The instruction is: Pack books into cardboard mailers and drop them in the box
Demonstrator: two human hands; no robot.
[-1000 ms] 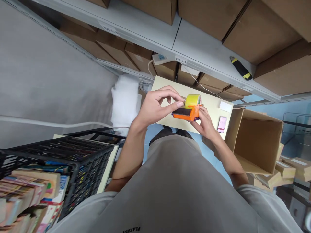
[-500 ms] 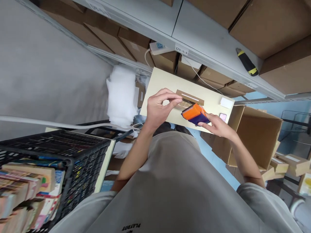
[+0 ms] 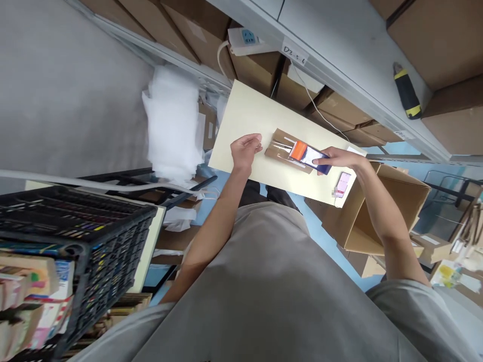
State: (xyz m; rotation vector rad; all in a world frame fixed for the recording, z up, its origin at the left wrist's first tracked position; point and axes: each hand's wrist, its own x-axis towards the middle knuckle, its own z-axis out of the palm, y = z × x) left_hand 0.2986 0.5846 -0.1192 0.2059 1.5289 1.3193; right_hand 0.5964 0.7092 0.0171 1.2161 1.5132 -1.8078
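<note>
Two bare hands work above a pale surface [image 3: 245, 105], seen from the wearer's head. Right hand [image 3: 335, 157]: closed round the near end of an orange and dark blue dispenser [image 3: 306, 157], thumb on top. Gripped at that end, it leaves the orange end free to face left, probably so the fingers stay out of its way. The dispenser slants over the right half of a small brown box [image 3: 279, 151]; it seems to touch the top, though the angle makes this hard to confirm. Shiny streaks, apparently clear tape, run along the box left of the dispenser.

Left hand [image 3: 246, 151]: fingers curled in, nearly a loose fist, just left of the box and apart from it. Nothing shows in its grasp, but something thin could be hidden.

The box lies flat near the middle of the surface, within easy reach of both hands. A phone [image 3: 342, 184] lies at the right end, presumably to be seen without being in the way. Beyond, a black and yellow cutter [image 3: 406, 93] rests on a grey shelf [image 3: 354, 45], likely kept there to be handy. A large open carton [image 3: 388, 206] stands to the right.
</note>
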